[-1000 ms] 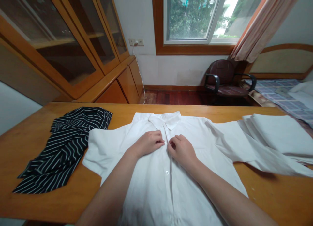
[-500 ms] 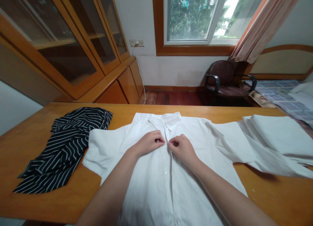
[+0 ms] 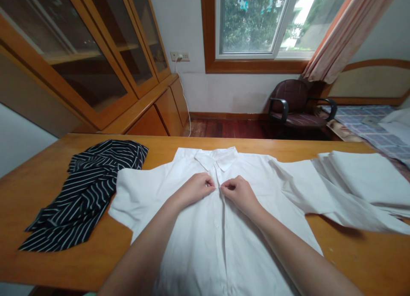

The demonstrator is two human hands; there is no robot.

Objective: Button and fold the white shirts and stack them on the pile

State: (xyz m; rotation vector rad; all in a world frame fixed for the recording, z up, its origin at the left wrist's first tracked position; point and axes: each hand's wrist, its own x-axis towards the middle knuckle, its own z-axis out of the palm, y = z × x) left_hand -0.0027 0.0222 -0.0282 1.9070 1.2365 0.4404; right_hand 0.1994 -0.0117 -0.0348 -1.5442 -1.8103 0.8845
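Observation:
A white button-up shirt [image 3: 192, 227] lies face up on the wooden table, collar away from me and sleeves spread to both sides. Below its collar, my left hand [image 3: 199, 187] pinches the left edge of the front placket. Just across from it, my right hand [image 3: 236, 191] has thumb and fingertips closed on the other front edge. The fingertips of both hands almost meet at the shirt's centre line. Any button between them is too small to make out. Further down, the two front edges lie close together with small buttons along them.
Dark striped cloth [image 3: 92, 193] lies crumpled on the left of the wooden table [image 3: 41, 270]. A folded white stack [image 3: 368, 176] is at the right, by the shirt's sleeve. Beyond the table are a glass-door cabinet [image 3: 134, 91], an armchair [image 3: 293, 101] and a bed [image 3: 361, 121].
My left hand has shifted very slightly, its fingers still pinched at the placket. My right hand and the shirt look nearly unchanged.

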